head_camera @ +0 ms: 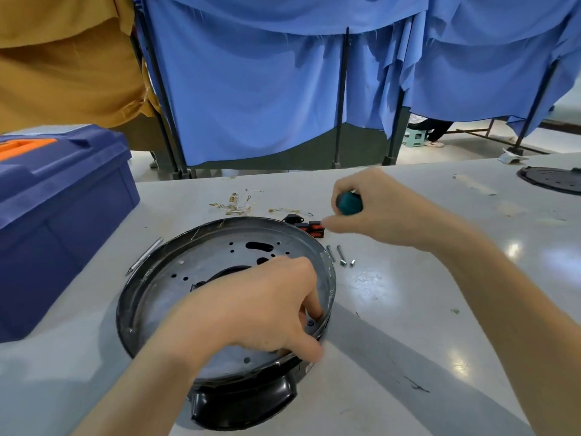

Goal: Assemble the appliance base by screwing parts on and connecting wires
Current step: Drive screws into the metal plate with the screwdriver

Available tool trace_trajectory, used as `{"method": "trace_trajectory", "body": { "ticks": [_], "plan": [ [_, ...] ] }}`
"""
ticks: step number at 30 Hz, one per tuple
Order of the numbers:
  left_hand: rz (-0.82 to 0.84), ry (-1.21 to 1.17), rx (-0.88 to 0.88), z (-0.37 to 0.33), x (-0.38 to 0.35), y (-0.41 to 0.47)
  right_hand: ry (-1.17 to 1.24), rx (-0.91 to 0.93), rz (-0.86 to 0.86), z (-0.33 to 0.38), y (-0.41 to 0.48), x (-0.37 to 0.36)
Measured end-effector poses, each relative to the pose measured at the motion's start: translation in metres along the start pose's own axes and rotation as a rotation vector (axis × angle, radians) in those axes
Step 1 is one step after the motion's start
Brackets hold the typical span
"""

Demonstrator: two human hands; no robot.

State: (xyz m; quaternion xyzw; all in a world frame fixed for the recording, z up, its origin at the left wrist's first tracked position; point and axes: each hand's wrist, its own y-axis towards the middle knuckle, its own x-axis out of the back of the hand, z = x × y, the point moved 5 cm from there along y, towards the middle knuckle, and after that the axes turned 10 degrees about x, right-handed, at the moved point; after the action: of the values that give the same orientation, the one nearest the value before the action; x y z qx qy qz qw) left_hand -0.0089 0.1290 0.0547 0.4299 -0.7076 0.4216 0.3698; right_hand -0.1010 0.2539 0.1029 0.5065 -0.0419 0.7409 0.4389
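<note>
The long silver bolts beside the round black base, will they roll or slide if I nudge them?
Probably they roll: the long silver bolts have round shafts and lie loose on the smooth, glossy grey table. Their wider heads would likely make them curve rather than run straight. They look stiff and light.

Open tabletop right of the base; blue toolbox near its left, bolts and wires by its far rim.

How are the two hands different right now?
The left hand grips the rim of the round appliance base, while the right hand is off it, farther back. The right hand holds a green-handled screwdriver; the left hand holds no tool. Both are bare with curled fingers.
</note>
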Motion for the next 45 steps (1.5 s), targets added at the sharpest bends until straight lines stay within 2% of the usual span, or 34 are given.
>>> {"method": "trace_trajectory", "body": {
  "ticks": [8,14,17,21,24,28,36,45],
  "plan": [
    [-0.113,0.033,-0.028,0.0,0.005,-0.002,0.0,-0.052,0.241,-0.017,-0.013,-0.02],
    [-0.209,0.065,-0.023,0.005,0.002,-0.011,-0.086,0.025,0.33,-0.008,-0.04,-0.031],
    [-0.258,0.05,-0.01,0.008,0.001,-0.021,-0.041,0.032,0.328,-0.006,-0.057,-0.038],
    [-0.217,-0.068,-0.003,0.008,0.004,-0.03,-0.036,0.077,0.316,-0.004,-0.066,-0.041],
    [-0.232,-0.084,-0.01,0.006,0.008,-0.03,0.03,0.135,0.3,0.004,-0.069,-0.04],
    [-0.164,-0.055,0.003,0.007,0.006,-0.026,0.012,0.181,0.295,0.009,-0.071,-0.043],
    [-0.215,-0.187,0.05,0.008,0.012,-0.03,-0.01,0.176,0.263,0.007,-0.069,-0.047],
    [-0.182,-0.271,0.05,0.016,0.025,-0.034,0.005,0.18,0.177,0.006,-0.069,-0.047]
  ]
}}
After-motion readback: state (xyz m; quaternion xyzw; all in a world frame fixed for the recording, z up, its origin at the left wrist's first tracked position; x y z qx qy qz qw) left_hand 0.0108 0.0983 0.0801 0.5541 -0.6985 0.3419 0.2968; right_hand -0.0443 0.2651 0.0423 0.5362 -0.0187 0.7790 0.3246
